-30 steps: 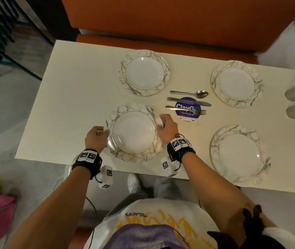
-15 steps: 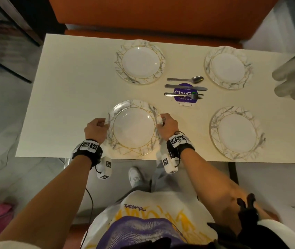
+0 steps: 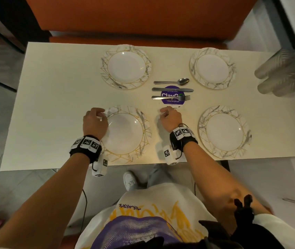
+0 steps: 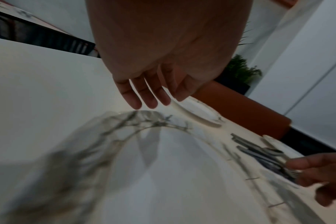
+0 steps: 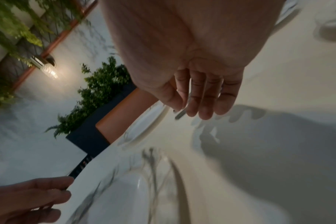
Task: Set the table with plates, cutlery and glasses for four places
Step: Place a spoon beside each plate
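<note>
Four marble-rimmed plates lie on the cream table (image 3: 62, 105). The near-left plate (image 3: 125, 133) sits flat by the front edge. My left hand (image 3: 100, 114) hovers over its far-left rim with relaxed fingers (image 4: 136, 98) and holds nothing. My right hand (image 3: 164, 111) is off the plate, to its right, fingers (image 5: 205, 106) loosely extended above the table, just short of the fork (image 3: 170, 97). A knife (image 3: 171, 90) and a spoon (image 3: 171, 81) lie beyond the fork, in the table's middle. The other plates are far left (image 3: 126, 66), far right (image 3: 212, 68) and near right (image 3: 224, 132).
A purple round sticker (image 3: 171, 103) lies under the cutlery. Several ribbed clear glasses (image 3: 283, 74) are at the table's right end. An orange bench (image 3: 134, 18) runs along the far side. My shoe (image 3: 129, 180) shows below the front edge.
Both hands have let go of the near-left plate, which now lies flat. My right hand moved right and forward, close to the fork; my left hand slid forward along the rim.
</note>
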